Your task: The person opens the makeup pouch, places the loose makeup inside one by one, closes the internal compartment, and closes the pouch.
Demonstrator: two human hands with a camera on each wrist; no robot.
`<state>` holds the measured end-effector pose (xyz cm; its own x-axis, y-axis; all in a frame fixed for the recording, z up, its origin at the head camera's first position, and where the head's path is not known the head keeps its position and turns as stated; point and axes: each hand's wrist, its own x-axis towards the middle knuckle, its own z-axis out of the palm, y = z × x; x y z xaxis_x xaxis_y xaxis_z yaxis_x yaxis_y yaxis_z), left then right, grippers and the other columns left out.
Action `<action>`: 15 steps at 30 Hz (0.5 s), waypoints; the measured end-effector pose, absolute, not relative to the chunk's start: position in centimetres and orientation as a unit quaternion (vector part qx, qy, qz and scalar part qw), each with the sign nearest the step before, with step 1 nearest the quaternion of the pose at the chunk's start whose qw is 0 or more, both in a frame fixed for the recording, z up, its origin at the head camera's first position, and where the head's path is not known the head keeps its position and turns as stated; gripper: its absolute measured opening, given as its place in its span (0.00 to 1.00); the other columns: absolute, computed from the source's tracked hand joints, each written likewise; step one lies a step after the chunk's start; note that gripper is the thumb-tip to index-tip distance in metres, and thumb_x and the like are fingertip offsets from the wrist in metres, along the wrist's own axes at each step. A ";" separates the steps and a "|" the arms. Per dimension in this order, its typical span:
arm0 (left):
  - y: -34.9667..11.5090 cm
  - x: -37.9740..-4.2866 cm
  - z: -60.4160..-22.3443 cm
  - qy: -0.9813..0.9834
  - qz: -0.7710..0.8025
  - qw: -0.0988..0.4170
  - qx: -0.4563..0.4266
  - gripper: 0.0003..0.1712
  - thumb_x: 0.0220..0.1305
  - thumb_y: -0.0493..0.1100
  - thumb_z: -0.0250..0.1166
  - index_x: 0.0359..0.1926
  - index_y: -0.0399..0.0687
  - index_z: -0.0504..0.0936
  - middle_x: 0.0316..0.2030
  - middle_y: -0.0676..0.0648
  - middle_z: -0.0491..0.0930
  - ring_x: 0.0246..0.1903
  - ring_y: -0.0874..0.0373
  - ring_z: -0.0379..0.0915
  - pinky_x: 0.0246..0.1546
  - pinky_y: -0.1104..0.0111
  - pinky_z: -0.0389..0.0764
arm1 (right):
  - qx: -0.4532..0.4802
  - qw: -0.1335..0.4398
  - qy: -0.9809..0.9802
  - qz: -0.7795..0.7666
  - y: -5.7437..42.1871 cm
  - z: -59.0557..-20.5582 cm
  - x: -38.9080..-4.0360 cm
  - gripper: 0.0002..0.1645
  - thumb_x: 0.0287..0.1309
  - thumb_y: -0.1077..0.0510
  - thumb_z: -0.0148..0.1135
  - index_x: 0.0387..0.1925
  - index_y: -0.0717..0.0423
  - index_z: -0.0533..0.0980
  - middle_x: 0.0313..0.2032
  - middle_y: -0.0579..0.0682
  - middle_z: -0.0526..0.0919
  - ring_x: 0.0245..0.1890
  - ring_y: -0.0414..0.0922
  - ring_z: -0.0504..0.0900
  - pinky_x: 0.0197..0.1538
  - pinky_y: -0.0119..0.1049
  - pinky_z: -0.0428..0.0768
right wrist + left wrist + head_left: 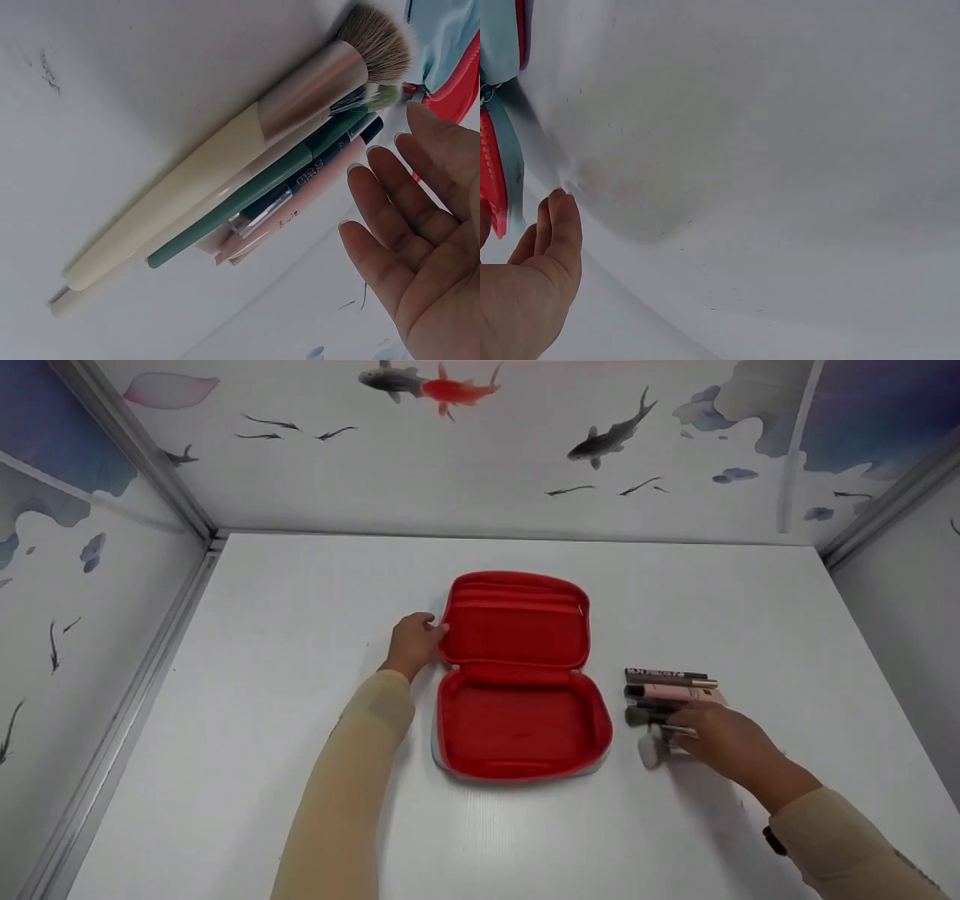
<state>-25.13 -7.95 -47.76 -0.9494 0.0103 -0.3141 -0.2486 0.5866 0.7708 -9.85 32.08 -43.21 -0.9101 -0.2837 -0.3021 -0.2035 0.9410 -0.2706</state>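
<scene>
A red-lined zip case (517,634) lies wide open, its lid folded back and its base (517,727) bare inside. My left hand (412,645) is at the lid's left edge, thumb touching the rim, fingers loosely extended outside it. Over a row of cosmetics right of the case hovers my right hand (731,742). Its relaxed fingers hold nothing in the right wrist view. Beside them lie a thick cream-handled makeup brush (180,184), a green-handled brush (232,201), a dark labelled pen-like tube (304,178) and a pink tube (667,691).
Slim dark cosmetic sticks (664,673) form the far end of the row. Everything stands on a white table (300,600), enclosed by printed panels with fish (457,391) at the back and sides. A metal frame post (150,450) rises at the left corner.
</scene>
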 end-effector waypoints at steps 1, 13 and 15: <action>-7.9 -25.2 -47.8 0.878 0.451 0.144 -0.068 0.28 0.71 0.48 0.57 0.64 0.34 0.69 0.55 0.37 0.75 0.53 0.48 0.72 0.53 0.60 0.75 | -0.128 0.174 0.970 -0.115 32.2 -43.3 -9.7 0.12 0.54 0.61 0.68 0.42 0.57 0.82 0.41 0.51 0.85 0.45 0.53 0.81 0.46 0.53 0.79; -7.6 -25.6 -47.9 0.874 0.462 0.134 -0.064 0.26 0.71 0.46 0.56 0.63 0.34 0.70 0.52 0.37 0.77 0.51 0.48 0.73 0.53 0.60 0.75 | -0.124 0.171 0.974 -0.087 33.2 -44.0 -8.3 0.12 0.54 0.61 0.68 0.43 0.57 0.82 0.41 0.55 0.84 0.45 0.58 0.82 0.46 0.57 0.78; -7.5 -25.6 -47.9 0.874 0.464 0.133 -0.065 0.25 0.71 0.45 0.56 0.63 0.34 0.70 0.52 0.37 0.76 0.50 0.48 0.73 0.53 0.60 0.75 | -0.121 0.173 0.974 -0.088 33.2 -44.2 -8.3 0.12 0.53 0.61 0.69 0.41 0.56 0.83 0.40 0.53 0.85 0.43 0.56 0.82 0.46 0.56 0.78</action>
<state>-25.64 -7.50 -47.90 -0.9563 0.0105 -0.2922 -0.2362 0.5614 0.7931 -8.26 33.24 -44.22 -0.9110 -0.2654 -0.3156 -0.2048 0.9555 -0.2123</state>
